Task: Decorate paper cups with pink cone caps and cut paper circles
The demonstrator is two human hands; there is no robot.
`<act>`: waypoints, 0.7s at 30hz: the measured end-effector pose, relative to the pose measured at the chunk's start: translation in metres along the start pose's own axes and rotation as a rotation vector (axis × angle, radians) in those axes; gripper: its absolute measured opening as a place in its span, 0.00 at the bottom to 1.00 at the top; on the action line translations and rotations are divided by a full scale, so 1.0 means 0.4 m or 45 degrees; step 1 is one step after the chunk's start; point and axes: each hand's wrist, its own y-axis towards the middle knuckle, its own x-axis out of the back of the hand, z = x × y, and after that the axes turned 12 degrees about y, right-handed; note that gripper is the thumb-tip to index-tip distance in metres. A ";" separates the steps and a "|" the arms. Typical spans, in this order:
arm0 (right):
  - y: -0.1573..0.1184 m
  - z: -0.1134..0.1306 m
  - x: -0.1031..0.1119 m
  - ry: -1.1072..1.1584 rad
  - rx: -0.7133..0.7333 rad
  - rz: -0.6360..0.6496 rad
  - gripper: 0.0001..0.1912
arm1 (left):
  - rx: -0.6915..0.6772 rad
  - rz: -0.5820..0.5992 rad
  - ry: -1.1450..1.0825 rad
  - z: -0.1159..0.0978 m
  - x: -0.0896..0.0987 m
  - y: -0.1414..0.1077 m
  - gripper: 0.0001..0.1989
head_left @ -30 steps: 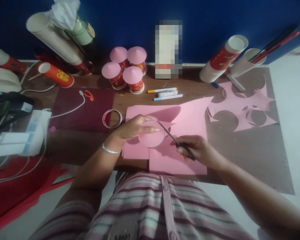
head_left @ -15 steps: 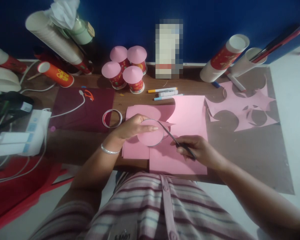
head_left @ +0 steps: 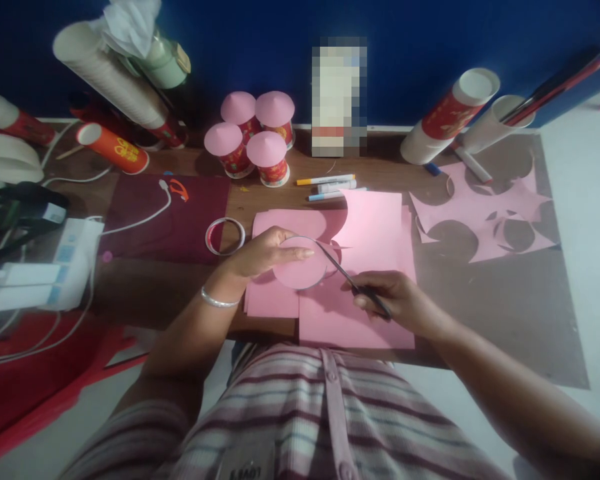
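Between the thumb and fingers of my left hand (head_left: 267, 253) is a pink paper disc (head_left: 300, 268) with a dark drawn outline along its edge. My right hand (head_left: 387, 292) grips black-handled scissors (head_left: 341, 270); their blades lie at the disc's upper right edge. A larger piece of pink paper (head_left: 375, 223), with a curved cut on its left side, extends to the right behind the blades. Whether it still joins the disc is hard to see. Beneath both hands lie flat pink sheets (head_left: 355, 327).
Several red cups with pink cone tops (head_left: 266, 150) stand at the back. Markers (head_left: 326, 180) lie beside them. A tape roll (head_left: 225, 236) sits left of the sheets. Pink offcuts (head_left: 473, 200) and paper cups (head_left: 450, 117) are at right; cables and a white charger (head_left: 75, 263) at left.
The larger pink paper piece has shifted slightly left and turned a little. The disc in my left hand has risen slightly. Scissors and right hand stay almost in place.
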 end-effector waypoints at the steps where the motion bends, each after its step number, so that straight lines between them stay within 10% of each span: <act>1: 0.001 -0.001 0.000 0.003 0.006 0.004 0.27 | -0.002 0.008 -0.011 -0.001 0.000 0.000 0.16; 21: 0.004 -0.007 -0.009 0.015 0.049 0.007 0.26 | 0.027 0.006 -0.026 0.002 0.003 0.001 0.17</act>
